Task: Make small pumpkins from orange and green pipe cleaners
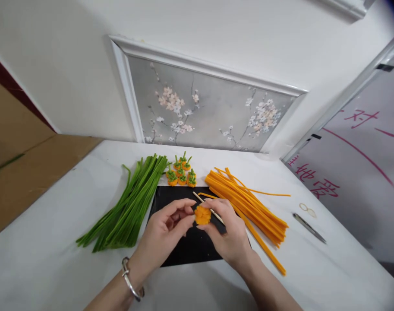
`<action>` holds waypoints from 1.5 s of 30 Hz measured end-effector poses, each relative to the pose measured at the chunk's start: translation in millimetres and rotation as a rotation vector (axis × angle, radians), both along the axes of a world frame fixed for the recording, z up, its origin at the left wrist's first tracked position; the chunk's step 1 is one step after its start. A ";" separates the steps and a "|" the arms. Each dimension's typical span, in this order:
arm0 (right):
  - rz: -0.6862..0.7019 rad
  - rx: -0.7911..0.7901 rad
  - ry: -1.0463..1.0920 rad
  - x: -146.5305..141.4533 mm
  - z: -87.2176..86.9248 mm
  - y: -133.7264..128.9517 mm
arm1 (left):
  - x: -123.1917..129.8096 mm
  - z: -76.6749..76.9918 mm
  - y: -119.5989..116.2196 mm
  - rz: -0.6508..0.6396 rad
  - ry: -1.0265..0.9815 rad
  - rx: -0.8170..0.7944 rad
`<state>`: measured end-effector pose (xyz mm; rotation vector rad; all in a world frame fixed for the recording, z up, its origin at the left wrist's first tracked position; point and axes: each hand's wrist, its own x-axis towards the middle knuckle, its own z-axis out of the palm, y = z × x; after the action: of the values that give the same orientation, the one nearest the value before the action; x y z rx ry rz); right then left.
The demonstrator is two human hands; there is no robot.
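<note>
Flower-like orange piece held between two hands

I see the orange piece above the black mat, between my hands. My right hand grips it, thumb below and index finger above, the fingers curved in a partly open shape. My left hand is half curled, its thumb and index fingertips close together at the piece's left edge; whether they pinch it I cannot tell. A pale stick slants behind the right fingers. Beyond the mat stand small orange-and-green pieces. Green stems lie to the left, orange stems to the right, and farther right, tweezers on the white table.
</note>
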<state>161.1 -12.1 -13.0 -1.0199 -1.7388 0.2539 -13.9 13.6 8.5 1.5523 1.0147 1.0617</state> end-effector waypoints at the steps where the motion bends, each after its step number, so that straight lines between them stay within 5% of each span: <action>1: -0.003 0.015 -0.013 -0.3 0.0 -0.3 | 1.3 0.9 -1.0 -0.027 -0.021 -0.005; 17: 0.020 0.090 -0.085 -4.6 -2.4 -4.2 | 4.2 -3.1 -3.3 -0.033 0.000 0.009; 27: 0.011 -0.254 0.257 -10.6 2.0 -5.5 | 6.1 -5.8 -7.4 0.102 0.037 0.111; 34: -0.079 -0.045 0.156 -17.7 0.1 -7.2 | 9.7 -6.0 -9.6 0.130 -0.042 -0.017; 41: 0.058 -0.427 0.487 -13.2 2.3 -6.4 | 11.8 -8.5 -11.1 0.134 -0.018 0.047; 45: 0.101 -0.476 0.473 -13.0 3.6 -6.9 | 10.1 -7.5 -13.1 0.083 0.061 0.189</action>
<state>148.1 -19.0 -9.3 -1.0949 -1.3193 0.9308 -3.8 0.5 1.0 1.7158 1.0528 1.2026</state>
